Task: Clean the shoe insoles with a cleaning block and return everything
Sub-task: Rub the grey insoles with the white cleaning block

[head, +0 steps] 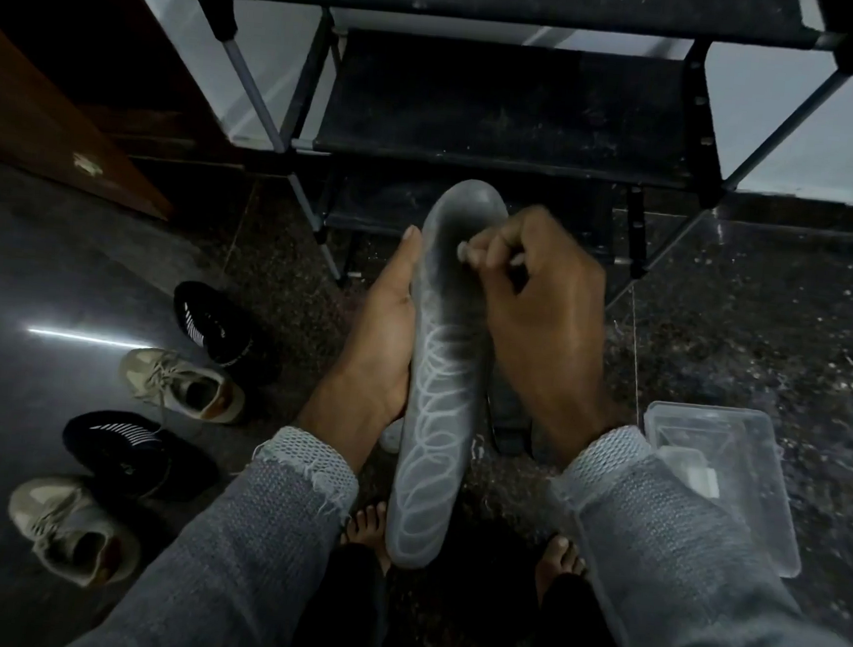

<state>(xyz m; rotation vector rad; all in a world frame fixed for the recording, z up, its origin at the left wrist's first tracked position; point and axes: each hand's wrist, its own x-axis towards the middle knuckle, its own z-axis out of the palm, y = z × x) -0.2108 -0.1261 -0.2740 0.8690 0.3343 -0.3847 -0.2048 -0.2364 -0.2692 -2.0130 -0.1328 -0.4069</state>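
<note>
A long grey insole (438,401) with white looping lines stands lengthwise in front of me, its toe end pointing at the rack. My left hand (379,340) holds it along its left edge, thumb up beside it. My right hand (545,302) has its fingers curled round a small pale cleaning block (464,250) and presses it on the insole's upper part. Another dark insole (508,423) lies on the floor under my right wrist, mostly hidden.
A black shoe rack (510,108) stands straight ahead. Two black sneakers (217,328) and two beige sneakers (187,385) lie on the floor at left. A clear plastic box (726,473) sits at right. A wooden door (47,99) is at far left. My bare feet show below.
</note>
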